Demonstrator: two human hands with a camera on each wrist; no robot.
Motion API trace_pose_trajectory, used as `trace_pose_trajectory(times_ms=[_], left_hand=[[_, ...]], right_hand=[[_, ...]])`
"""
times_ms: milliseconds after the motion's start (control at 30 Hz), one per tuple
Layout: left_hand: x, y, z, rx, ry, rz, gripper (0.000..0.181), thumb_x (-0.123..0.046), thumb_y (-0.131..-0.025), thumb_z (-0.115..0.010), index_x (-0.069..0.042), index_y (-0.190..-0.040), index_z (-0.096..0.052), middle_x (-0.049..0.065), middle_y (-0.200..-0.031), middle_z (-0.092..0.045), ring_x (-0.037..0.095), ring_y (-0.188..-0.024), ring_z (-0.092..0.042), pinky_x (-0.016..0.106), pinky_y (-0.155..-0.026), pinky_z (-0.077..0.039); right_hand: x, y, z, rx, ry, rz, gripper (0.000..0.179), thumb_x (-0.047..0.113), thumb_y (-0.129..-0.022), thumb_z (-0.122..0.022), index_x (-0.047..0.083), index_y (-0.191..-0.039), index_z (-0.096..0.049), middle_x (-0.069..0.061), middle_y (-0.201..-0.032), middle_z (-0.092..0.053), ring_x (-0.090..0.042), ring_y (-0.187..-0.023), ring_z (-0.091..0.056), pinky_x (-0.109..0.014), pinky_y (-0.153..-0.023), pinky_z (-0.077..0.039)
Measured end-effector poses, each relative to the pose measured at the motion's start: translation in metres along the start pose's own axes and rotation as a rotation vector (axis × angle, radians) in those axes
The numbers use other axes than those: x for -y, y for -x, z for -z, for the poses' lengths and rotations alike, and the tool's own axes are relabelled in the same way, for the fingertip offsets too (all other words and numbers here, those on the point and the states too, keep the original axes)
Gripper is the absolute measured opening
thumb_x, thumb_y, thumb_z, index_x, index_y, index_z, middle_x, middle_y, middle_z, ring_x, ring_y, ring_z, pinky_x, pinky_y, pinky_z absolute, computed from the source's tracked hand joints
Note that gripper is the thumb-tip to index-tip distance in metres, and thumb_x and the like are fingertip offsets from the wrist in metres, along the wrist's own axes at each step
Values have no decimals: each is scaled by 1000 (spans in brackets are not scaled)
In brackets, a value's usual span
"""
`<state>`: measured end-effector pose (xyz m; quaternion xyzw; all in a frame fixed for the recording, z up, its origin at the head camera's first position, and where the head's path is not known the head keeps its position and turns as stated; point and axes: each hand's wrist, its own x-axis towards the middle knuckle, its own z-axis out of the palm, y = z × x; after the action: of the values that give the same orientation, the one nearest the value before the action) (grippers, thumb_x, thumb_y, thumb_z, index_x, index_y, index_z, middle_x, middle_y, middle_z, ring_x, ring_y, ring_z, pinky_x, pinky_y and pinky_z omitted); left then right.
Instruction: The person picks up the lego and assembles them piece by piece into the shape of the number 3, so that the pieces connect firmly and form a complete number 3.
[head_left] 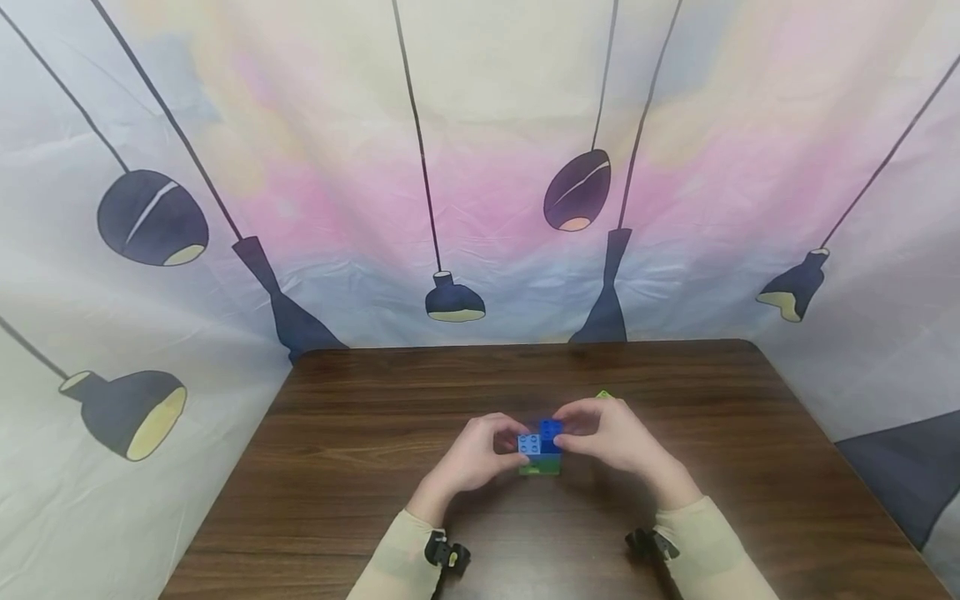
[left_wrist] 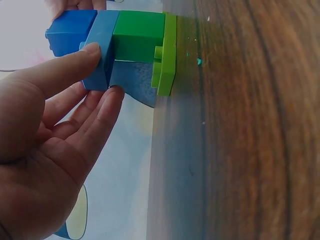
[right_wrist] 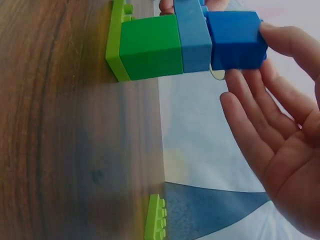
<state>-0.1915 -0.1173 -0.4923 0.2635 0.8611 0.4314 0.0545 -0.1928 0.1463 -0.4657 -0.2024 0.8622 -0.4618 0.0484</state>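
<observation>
A small stack of building bricks stands on the table in front of me. Its base is a lime-green plate, with a green brick above it. Across that lies a light blue brick, its studs bare on the left side. A dark blue brick tops the right part; a thin dark line shows between the two blues, and I cannot tell if they are fully joined. My left hand pinches the light blue brick between thumb and fingers. My right hand holds the dark blue brick by its sides.
Another lime-green studded piece lies on the table beyond my right hand, mostly hidden by it in the head view. The brown wooden table ends at a cloth backdrop printed with lamps. Small specks lie near the stack.
</observation>
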Motion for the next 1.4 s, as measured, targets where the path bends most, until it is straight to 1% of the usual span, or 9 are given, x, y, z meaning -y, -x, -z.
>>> trace_pose_trajectory(times_ms=[167,367,567,633,833,1167,1267,1333,1400], left_hand=[[-1,-1,-1,-1,-1,7,28,-17,-86,-80,-17,-112,-71,-8,-105,-65,10,-92,-67,28,-82,-55],[-3,-1,-1,4,7,10,27,-16,-86,-80,-16,-112,-71,-7,-105,-65,13,-93,-67,28,-82,-55],[-1,-2,-1,1,-4,1,28,-15,-86,-80,-16,-112,-71,-7,-106,-65,8,-91,-66,26,-81,-54],[0,-2,-1,0,-7,2,28,-15,-86,-80,-16,-112,-71,-7,-106,-65,6,-91,-65,26,-81,-54],[2,-3,-3,1,-13,3,28,-16,-85,-80,-16,-112,-71,-7,-107,-65,6,-91,-65,27,-81,-54],[0,-1,-4,9,-3,21,29,-17,-86,-80,-17,-113,-71,-8,-107,-65,13,-94,-67,30,-82,-55],[0,-1,-4,5,0,32,29,-17,-86,-80,-18,-113,-71,-9,-106,-65,12,-93,-67,28,-81,-55],[0,-1,-3,2,5,34,29,-17,-86,-80,-17,-113,-71,-9,-105,-65,10,-93,-67,27,-81,-55],[1,-1,-2,-1,11,38,29,-18,-86,-80,-17,-114,-71,-8,-105,-66,8,-92,-66,25,-80,-54]], right_hand=[[2,1,0,-7,15,-45,36,44,-79,-83,25,-108,-73,10,-96,-73,-7,-88,-69,-32,-81,-56],[13,3,2,0,55,-56,36,43,-79,-83,22,-106,-75,9,-92,-73,-8,-84,-69,-33,-76,-57],[19,-1,3,5,98,-89,30,39,-77,-86,25,-101,-76,10,-90,-73,-6,-82,-68,-30,-72,-56],[20,0,3,1,101,-90,29,38,-77,-86,25,-102,-75,10,-91,-73,-6,-83,-68,-29,-73,-56],[18,4,1,2,77,-72,37,38,-80,-84,23,-112,-75,8,-101,-74,-5,-87,-69,-30,-77,-57],[24,6,1,-5,110,-146,31,38,-79,-84,26,-107,-77,8,-98,-74,-13,-92,-66,-30,-73,-55],[26,6,1,-6,102,-161,29,35,-79,-84,26,-106,-77,9,-97,-74,-13,-92,-66,-35,-75,-55],[27,6,1,-8,106,-164,28,35,-80,-84,27,-106,-77,10,-95,-74,-13,-94,-66,-46,-88,-51],[27,5,1,-9,110,-162,27,35,-80,-84,27,-106,-77,11,-93,-74,-13,-95,-66,-57,-96,-42]])
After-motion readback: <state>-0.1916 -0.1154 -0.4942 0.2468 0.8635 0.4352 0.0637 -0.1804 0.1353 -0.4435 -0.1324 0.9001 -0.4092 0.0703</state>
